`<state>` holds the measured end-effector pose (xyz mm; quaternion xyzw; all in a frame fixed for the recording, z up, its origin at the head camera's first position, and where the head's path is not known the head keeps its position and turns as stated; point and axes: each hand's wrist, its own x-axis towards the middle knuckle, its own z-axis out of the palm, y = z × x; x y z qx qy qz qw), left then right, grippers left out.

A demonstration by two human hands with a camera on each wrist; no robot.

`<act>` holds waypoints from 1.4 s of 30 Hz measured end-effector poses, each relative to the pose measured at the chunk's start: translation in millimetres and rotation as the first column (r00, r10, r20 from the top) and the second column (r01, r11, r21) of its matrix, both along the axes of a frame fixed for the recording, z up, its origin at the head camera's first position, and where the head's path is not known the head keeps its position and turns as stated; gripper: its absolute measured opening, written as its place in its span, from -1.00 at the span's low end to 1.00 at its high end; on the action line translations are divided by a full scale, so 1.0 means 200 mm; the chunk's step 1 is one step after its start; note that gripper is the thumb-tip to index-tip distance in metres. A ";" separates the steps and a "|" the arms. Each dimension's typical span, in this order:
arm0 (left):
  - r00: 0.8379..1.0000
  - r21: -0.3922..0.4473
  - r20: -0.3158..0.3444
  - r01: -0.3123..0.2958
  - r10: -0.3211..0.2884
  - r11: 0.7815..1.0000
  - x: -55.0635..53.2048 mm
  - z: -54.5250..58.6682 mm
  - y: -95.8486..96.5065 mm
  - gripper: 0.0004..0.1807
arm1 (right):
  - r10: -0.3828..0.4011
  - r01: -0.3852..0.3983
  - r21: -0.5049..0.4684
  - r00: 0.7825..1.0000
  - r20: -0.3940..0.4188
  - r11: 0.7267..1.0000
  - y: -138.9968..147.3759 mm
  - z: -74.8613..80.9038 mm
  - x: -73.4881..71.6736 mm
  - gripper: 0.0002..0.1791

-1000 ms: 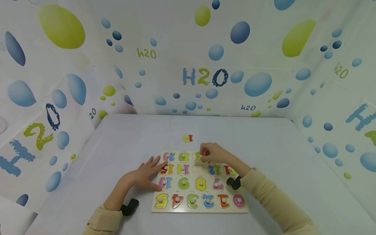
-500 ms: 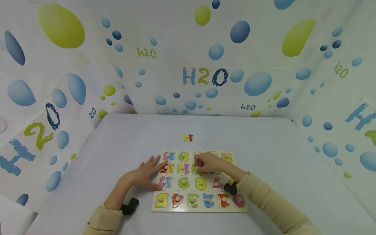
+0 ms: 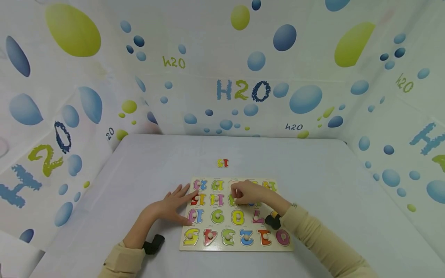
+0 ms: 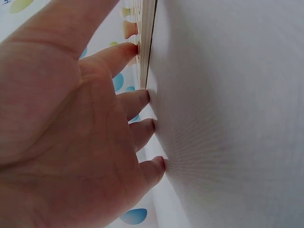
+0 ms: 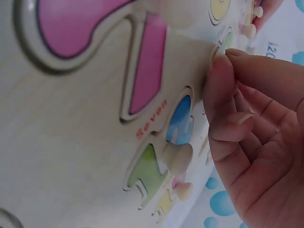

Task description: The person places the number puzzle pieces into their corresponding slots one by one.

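A wooden number puzzle board [image 3: 236, 248] lies on the table, its numerals upside down in the head view. My right hand [image 3: 249, 192] pinches the knob of a green number puzzle piece [image 3: 231, 200] over the second row from the top; fingers cover much of the piece. In the right wrist view, thumb and index of the right hand [image 5: 261, 128] meet close to the board's face. My left hand [image 3: 170, 206] lies spread at the board's left edge. In the left wrist view, the left hand's [image 4: 80, 128] fingers are extended, several tips on the tablecloth and one at the board.
Beyond the board's top edge lies a loose yellow-and-red 13 piece [image 3: 223, 163]. Knobbed numbers such as the yellow 8 [image 3: 238, 217] and pink 7 [image 3: 257, 217] sit in the board. A white cloth covers the table [image 3: 330, 173], with a printed curtain [image 3: 208, 46] around it.
My right hand has brought the green piece from the top row down toward the second row, then shifted slightly right. The left hand and the loose 13 have stayed put.
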<state>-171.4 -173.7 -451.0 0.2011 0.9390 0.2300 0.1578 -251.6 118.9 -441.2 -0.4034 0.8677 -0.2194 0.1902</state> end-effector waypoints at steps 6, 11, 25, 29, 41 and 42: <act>1.000 0.000 0.001 -0.004 0.004 1.000 0.00 0.00 -0.01 0.06 | -0.002 -0.009 0.074 0.989 0.151 0.997 -0.02 0.06 -0.03 -0.81; 1.000 0.009 0.003 -0.003 0.003 1.000 0.00 0.00 -0.01 0.05 | 0.048 -0.077 0.136 0.978 0.204 0.988 -0.04 0.12 -0.10 -0.73; 1.000 0.008 0.010 -0.005 0.005 1.000 0.00 0.02 -0.01 0.05 | -0.148 0.141 -0.044 0.950 -0.276 0.989 -0.21 0.01 -0.50 -0.63; 1.000 0.014 0.009 0.001 -0.001 1.000 0.01 0.01 0.00 0.04 | -0.147 0.145 -0.028 0.943 -0.299 0.989 -0.24 -0.07 -0.59 -0.75; 1.000 -0.002 0.001 -0.007 0.007 1.000 0.00 0.00 -0.01 0.04 | -0.270 0.297 0.000 0.869 -0.416 0.955 -0.36 -0.04 -0.48 -0.94; 1.000 -0.001 0.003 -0.007 0.007 1.000 0.00 0.01 0.00 0.04 | -0.275 0.304 0.004 0.865 -0.420 0.953 -0.36 -0.04 -0.48 -0.94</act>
